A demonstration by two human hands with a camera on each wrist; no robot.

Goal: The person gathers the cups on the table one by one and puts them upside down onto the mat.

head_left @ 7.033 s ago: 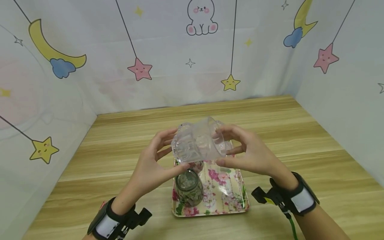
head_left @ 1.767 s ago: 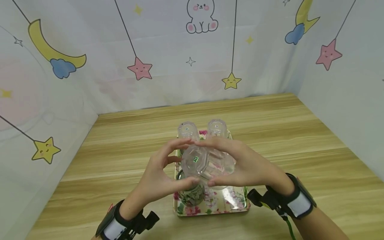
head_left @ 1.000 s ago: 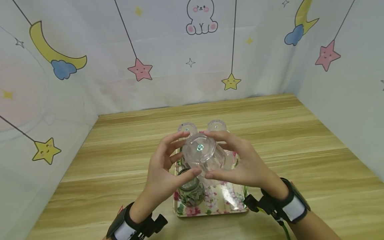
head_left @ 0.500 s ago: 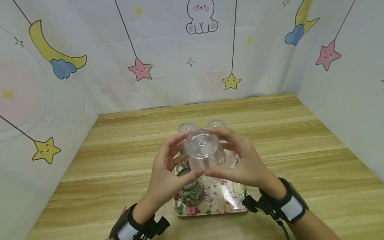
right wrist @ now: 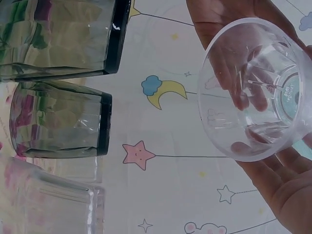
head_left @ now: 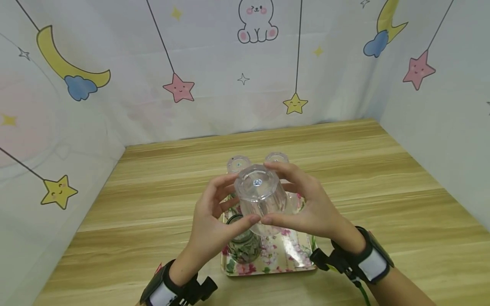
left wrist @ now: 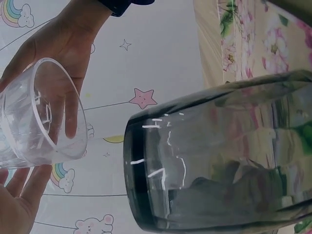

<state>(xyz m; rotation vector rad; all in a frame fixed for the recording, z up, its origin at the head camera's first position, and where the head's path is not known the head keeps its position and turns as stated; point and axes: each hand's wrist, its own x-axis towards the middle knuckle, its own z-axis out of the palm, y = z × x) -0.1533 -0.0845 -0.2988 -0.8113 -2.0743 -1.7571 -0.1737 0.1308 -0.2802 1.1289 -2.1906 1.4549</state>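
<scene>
A clear faceted plastic cup [head_left: 258, 191] is held in the air above the floral tray [head_left: 285, 267], its base up and its mouth down. My left hand [head_left: 216, 214] grips one side, thumb in front and fingers behind. On the other side my right hand [head_left: 306, 206] grips it the same way, the thumbs nearly meeting. Through the cup's mouth [right wrist: 207, 122] in the right wrist view, fingers show behind its clear wall. Just below my left hand a dark tinted glass [head_left: 245, 248] stands upright on the tray, large in the left wrist view.
Two clear cups stand base up at the tray's back, left [head_left: 239, 163] and right [head_left: 277, 157], partly hidden by my hands. The right wrist view shows a second tinted glass [right wrist: 63, 119] and a clear container [right wrist: 61, 202]. Wooden table [head_left: 160, 191] surrounds the tray; cloth walls enclose it.
Earlier the cup lay sideways between my hands. They have turned it until its base faces up, lifting it slightly. Over the last half second it is almost still.
</scene>
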